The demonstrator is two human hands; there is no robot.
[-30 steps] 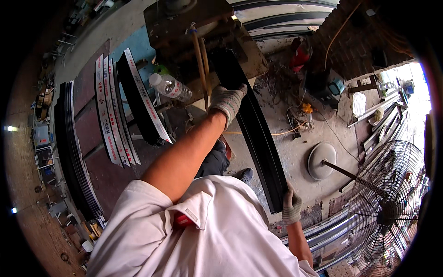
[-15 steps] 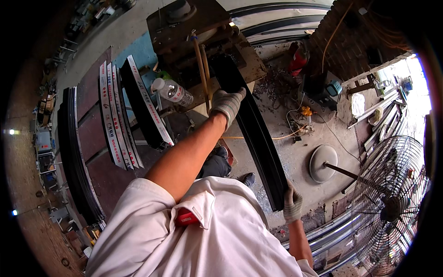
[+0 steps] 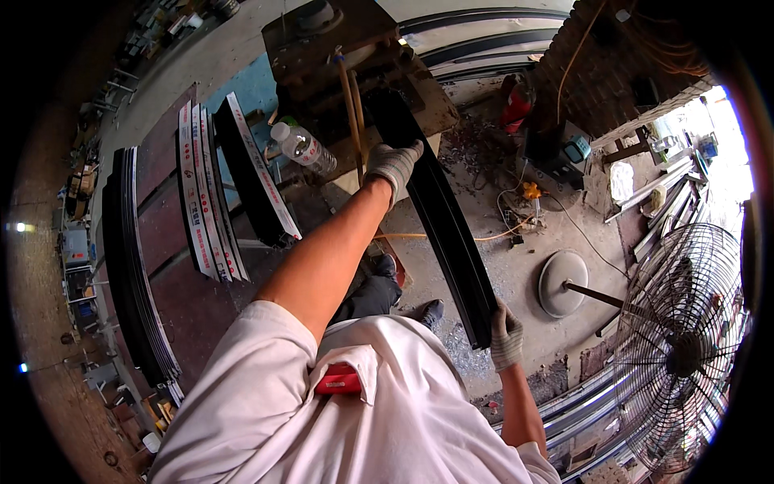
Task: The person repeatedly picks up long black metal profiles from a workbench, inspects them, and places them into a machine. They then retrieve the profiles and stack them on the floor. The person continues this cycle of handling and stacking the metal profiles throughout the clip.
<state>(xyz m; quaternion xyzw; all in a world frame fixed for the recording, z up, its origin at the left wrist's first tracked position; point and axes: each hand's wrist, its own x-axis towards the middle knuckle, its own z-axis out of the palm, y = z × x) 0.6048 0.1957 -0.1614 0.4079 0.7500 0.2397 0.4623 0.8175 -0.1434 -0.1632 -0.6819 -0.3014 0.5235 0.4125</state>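
A long black metal profile [image 3: 450, 230] slants from the dark machine [image 3: 355, 50] at the top to a spot just right of my body. Its far end lies in the machine's opening, where the dark shadow hides the detail. My left hand [image 3: 393, 168], in a striped knit glove, grips the profile near the machine, thumb across the top. Gloved the same way, my right hand [image 3: 506, 337] clasps the near end from its outer side; the fingers underneath are hidden. Two brown hoses [image 3: 353, 113] hang beside my left hand. A clear plastic bottle [image 3: 303, 148] stands left of them.
Black and white-wrapped profiles [image 3: 205, 194] lie on a table at the left. A large wire fan [image 3: 681, 353] with a round base [image 3: 563, 284] occupies the right. An orange cord [image 3: 451, 239] crosses the floor beneath the profile. A red extinguisher [image 3: 516, 106] stands beyond.
The profile's near end and both hands have shifted slightly away from my body, toward the machine. Both hands keep their hold. The whole view has moved a little too.
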